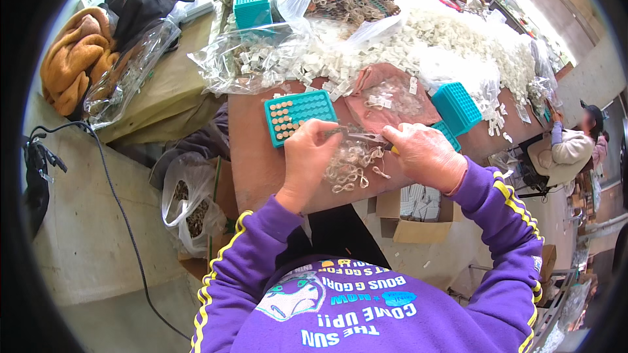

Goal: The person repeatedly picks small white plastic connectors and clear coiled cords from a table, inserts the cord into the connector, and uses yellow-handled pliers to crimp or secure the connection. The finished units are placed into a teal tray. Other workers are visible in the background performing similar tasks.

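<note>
My left hand (307, 157) is closed in a pinch at the near edge of a teal grid tray (271, 122); what its fingertips hold is too small to make out. Round tan pieces (282, 119) fill the tray's left part. My right hand (426, 153) is closed around a slim metal tool (367, 136) with a bit of yellow at its grip. The tool's tip points left, close to my left fingertips. Beneath and between both hands lies a heap of pale looped cords (353, 165) on the brown tabletop (252, 176).
A pink cloth (392, 85) with small clear pieces lies beyond my hands. Stacked teal trays (456, 108) stand at right. White parts (471, 36) are heaped behind. Below are a cardboard box (418, 230) and a plastic bag (196, 212). A co-worker (569, 147) sits at far right.
</note>
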Available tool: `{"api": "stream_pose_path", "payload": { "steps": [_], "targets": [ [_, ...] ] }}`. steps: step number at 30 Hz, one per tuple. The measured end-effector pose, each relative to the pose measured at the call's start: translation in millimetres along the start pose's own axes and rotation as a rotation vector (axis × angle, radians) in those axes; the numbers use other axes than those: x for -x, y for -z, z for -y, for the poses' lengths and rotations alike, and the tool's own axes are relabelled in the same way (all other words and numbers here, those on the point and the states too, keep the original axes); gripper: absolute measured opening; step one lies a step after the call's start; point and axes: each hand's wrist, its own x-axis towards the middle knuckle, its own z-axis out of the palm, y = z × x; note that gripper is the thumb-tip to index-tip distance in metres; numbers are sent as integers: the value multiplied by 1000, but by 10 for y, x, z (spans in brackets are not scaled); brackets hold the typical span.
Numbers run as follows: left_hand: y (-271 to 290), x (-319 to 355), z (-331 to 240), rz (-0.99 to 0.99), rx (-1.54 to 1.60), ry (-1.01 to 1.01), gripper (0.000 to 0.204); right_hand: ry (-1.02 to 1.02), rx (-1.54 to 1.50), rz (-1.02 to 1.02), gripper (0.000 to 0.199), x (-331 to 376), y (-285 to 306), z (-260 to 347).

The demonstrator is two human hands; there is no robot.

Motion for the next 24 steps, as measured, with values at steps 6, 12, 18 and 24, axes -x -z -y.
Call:
{"api": "stream_pose_path", "payload": {
  "steps": [6, 12, 18, 24],
  "targets": [
    [34, -53, 92, 32, 465, 72, 19, -32, 394, -143, 27, -50, -12, -72],
    [74, -56, 60, 126, 639, 143, 21, 73, 104, -133, 27, -35, 82, -105],
    [63, -45, 31, 67, 613, 108, 19, 42, 150, -102, 28, -27, 76, -107],
    [71, -63, 34, 35, 540, 82, 18, -48, 417, -101, 25, -23, 151, -204]
  ]
}}
